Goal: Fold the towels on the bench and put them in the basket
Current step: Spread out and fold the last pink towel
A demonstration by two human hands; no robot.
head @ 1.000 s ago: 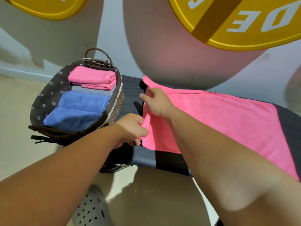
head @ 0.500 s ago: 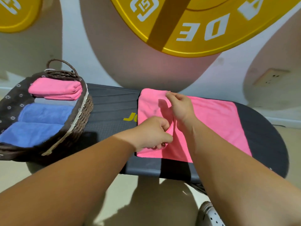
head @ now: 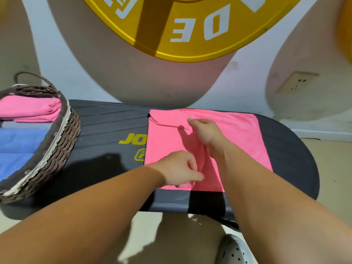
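A pink towel lies on the dark bench, its left part doubled over toward the right. My left hand pinches the folded flap's near edge close to the bench's front. My right hand pinches the flap's far edge, above the towel's middle. The wicker basket stands on the bench's left end with a folded pink towel and folded blue towels inside.
The wall behind carries a big yellow disc and a power socket at the right. Bare bench shows between basket and towel, with yellow lettering. A white perforated shoe stands on the floor below.
Both hands have carried the towel's left edge rightward across the towel, making a fold. The view has swung right, so the basket now sits at the left edge.
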